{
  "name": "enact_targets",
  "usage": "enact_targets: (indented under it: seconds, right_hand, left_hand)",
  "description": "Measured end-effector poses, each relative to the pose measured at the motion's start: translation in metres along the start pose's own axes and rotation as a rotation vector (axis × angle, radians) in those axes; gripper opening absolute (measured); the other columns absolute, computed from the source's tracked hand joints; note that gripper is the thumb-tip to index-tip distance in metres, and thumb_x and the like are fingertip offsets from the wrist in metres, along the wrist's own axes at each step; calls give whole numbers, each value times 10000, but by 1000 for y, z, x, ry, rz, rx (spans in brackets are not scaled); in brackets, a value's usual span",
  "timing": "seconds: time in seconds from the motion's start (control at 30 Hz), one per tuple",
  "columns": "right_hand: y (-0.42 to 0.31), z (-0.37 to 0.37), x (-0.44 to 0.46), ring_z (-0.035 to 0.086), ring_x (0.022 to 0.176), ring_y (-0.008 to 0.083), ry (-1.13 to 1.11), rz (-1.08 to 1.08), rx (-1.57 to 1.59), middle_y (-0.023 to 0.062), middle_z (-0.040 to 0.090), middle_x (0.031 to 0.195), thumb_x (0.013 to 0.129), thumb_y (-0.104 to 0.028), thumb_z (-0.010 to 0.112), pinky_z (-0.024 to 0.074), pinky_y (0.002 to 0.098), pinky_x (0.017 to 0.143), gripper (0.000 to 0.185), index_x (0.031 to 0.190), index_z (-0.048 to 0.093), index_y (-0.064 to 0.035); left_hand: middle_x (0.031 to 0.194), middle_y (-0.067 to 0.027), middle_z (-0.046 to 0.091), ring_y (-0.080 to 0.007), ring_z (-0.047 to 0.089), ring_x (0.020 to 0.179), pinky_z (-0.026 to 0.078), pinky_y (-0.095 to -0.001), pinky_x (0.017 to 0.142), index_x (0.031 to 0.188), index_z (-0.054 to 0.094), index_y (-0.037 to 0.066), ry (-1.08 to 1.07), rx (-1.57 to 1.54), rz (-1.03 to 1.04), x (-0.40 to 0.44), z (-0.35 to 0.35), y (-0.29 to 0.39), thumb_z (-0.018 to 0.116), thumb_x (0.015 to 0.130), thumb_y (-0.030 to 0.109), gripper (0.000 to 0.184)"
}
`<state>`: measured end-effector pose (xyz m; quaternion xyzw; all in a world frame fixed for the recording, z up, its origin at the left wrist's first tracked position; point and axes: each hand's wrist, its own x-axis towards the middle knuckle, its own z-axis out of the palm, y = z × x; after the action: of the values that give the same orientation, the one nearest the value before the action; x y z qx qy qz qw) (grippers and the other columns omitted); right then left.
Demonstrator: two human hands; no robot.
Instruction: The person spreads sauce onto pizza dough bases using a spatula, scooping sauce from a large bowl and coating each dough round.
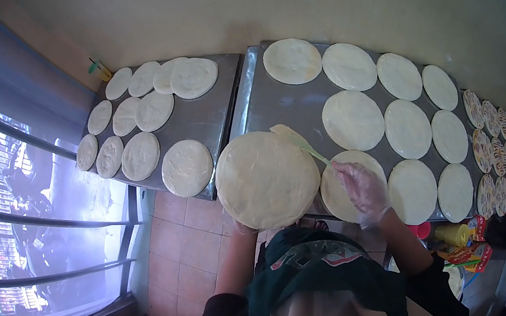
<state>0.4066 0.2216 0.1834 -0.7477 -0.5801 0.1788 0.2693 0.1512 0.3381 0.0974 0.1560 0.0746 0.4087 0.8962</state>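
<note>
Both our forearms point(234, 264) reach forward
Our left hand point(244, 228) shows only partly; our gloved right hand point(363, 184) curls its fingers point(346, 173) in a grip.

Nothing is legible; markings on the red packets point(470, 255) and dark green garment point(318, 256) are blurred.
</note>
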Motion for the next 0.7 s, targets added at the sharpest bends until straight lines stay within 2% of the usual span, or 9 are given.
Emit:
enact_targets:
  seconds: [0.03,0.17,0.23,0.27,0.33,0.47,0.53,0.63,0.7]
  right_hand:
    - [7,0,4,608,692,155,7,27,368,85,635,883,954,-90,606,491,315,635,295,1245,652,-71]
    - [5,-17,3,593,726,113,-29,56,270,98,665,923,960,-63,580,479,273,680,261,1198,663,2]
    - [-8,-15,-2,660,791,276,225,-98,372,133,671,926,959,-104,596,512,376,743,233,1173,685,-71]
    - [-11,-12,-7,660,791,276,226,-94,372,133,671,926,959,-104,596,512,376,743,233,1173,685,-71]
    - [-13,-8,-17,595,785,133,205,-180,152,77,623,840,943,-54,625,487,285,722,260,1192,668,9]
    - [11,4,-7,591,769,159,168,25,37,75,587,802,931,-29,640,503,295,748,274,1201,683,-41]
    - [31,12,-12,598,772,179,314,-70,334,79,590,828,928,-42,652,512,295,762,301,1228,675,-63]
    - [32,28,-38,608,797,176,272,-141,718,77,596,859,938,-43,638,507,294,769,314,1252,652,-49]
    - [12,22,-53,609,825,167,204,-104,600,72,597,883,949,-38,620,503,293,784,305,1253,640,-26]
  left_hand:
    - [1566,-137,344,-336,410,1397,401,-550,1108,1551,264,137,-1,7,0,0,0,0,399,990,571,722]
    - [1565,-137,345,-336,411,1396,403,-550,1106,1551,264,137,-4,34,13,5,-2,3,401,989,570,722]
    - [1565,-137,345,-336,412,1395,403,-550,1106,1551,264,137,-1,47,15,6,-3,7,402,989,570,722]
    - [1565,-137,346,-336,412,1395,404,-550,1105,1550,264,137,-2,54,13,7,-3,7,403,989,570,722]
    - [1565,-137,346,-336,413,1395,405,-550,1105,1550,264,137,-9,69,6,7,-4,7,404,989,569,722]
    - [1565,-137,347,-335,414,1394,407,-550,1103,1550,265,137,-24,96,1,8,-3,-2,406,989,568,722]
    - [1564,-136,347,-335,415,1393,408,-550,1103,1550,265,137,-30,113,8,4,-4,-2,407,988,568,722]
    - [1564,-136,347,-335,416,1392,409,-550,1102,1549,265,137,-28,133,11,13,-4,1,409,988,567,721]
    - [1564,-136,348,-335,417,1392,410,-550,1101,1549,265,137,-32,148,13,11,-5,5,410,988,567,721]
